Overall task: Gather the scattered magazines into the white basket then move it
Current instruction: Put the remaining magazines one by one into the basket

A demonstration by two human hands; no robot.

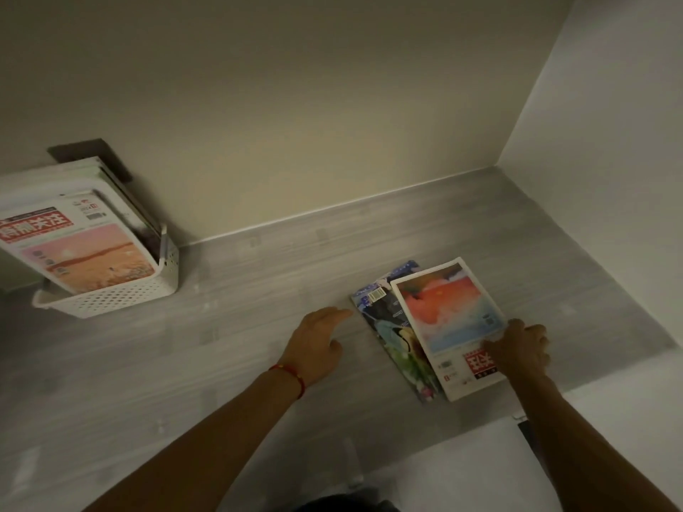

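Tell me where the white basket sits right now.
In the head view, the white basket stands far left on the grey floor against the wall, holding magazines, well apart from both hands.

Two magazines [439,327] overlapping on grey floor [258,297], right hand [519,351] gripping top one, left hand [319,343] flat beside, white basket [122,295] apart

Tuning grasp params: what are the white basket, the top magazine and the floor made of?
White basket: looks like moulded matte plastic, with perforated walls. Top magazine: paper, cover seems slightly glossy with colour print. Floor: grey wood-grain planks, probably laminate or vinyl, matte.
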